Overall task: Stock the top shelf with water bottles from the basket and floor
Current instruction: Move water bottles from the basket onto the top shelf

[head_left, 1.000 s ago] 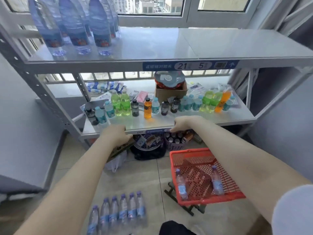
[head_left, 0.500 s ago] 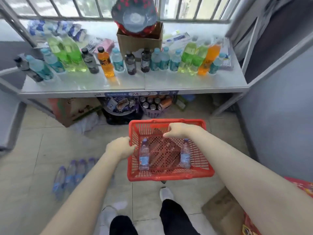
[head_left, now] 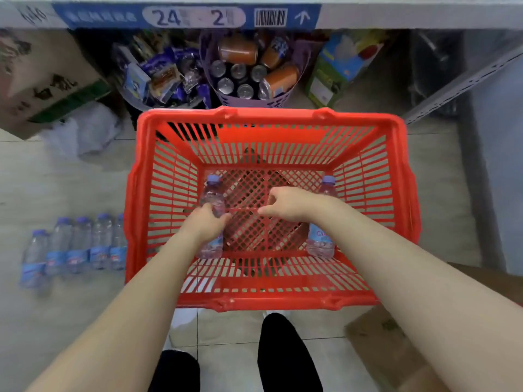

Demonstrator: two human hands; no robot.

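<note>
- Now two clear plastic water bottles with lilac caps and pale blue labels are lying inside the red slatted plastic shopping basket [head_left: 271, 120], which is sitting on the pale tiled floor [head_left: 70, 321].
- The left hand [head_left: 208, 222] is curling round the middle of the left-side bottle [head_left: 212, 193] and gripping it near the basket's left wall.
- The right hand [head_left: 291, 205] is hovering over the middle of the basket with its fingers loosely curled, holding nothing.
- The right-side bottle [head_left: 321, 244] is lying by the right wall, partly hidden under the right forearm.
- Five more bottles of the same kind are lying side by side in a floor row [head_left: 79, 244] left of the basket, caps pointing toward the shelving; the fifth is partly hiding behind the basket's rim.
- Pink lettering is showing on the bottle labels, but it is blurring too much to read.
- A blue label strip [head_left: 186, 17] is running along the grey shelf edge, showing "24" and "2", one barcode and one white upward arrow.
- Beyond the basket, one lilac perforated tub [head_left: 254, 100] is holding drink cans, three orange ones lying over several silver tops.
- One brown cardboard box [head_left: 42, 80] printed with dark characters is sitting at the far left, and one green-and-blue carton [head_left: 336, 72] is standing right of the tub.
</note>
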